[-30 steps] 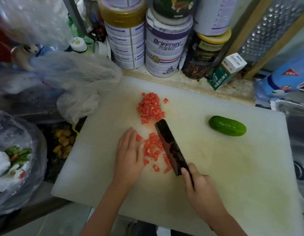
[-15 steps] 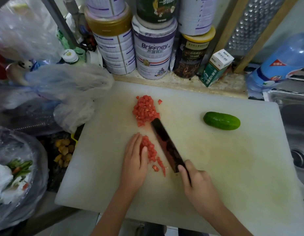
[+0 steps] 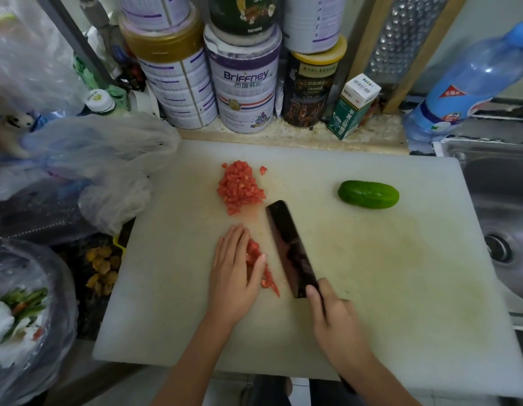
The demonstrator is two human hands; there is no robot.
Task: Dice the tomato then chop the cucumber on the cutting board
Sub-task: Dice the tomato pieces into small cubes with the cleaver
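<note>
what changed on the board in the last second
The left hand slid right and swept the scattered tomato bits into a tight row against its fingers. The knife, gripped by the right hand throughout, drew clear of them to the right. The diced pile and whole cucumber stayed put on the cutting board.

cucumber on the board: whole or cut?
Whole. The cucumber lies in one piece on the cutting board, apart from the knife and the diced tomato; no slices or cut face show.
</note>
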